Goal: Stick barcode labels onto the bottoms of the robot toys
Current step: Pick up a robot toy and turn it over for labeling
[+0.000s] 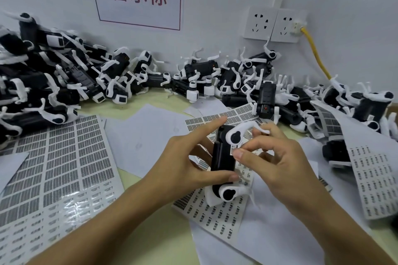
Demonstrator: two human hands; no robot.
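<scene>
My left hand (185,163) grips a black-and-white robot toy (223,159) above the middle of the table, thumb on its lower end and forefinger stretched over its top. The toy's long black body faces up, white legs sticking out at both ends. My right hand (273,161) pinches a small white barcode label (235,149) between thumb and forefinger, right at the toy's right edge. Under the hands lies a label sheet (215,215) with rows of small barcodes.
A long heap of robot toys (64,75) runs along the wall from left to far right. A large label sheet (53,168) lies at left, another sheet (372,178) at right. Wall sockets (273,24) hold a yellow cable (314,51). Blank backing papers (150,135) cover the table middle.
</scene>
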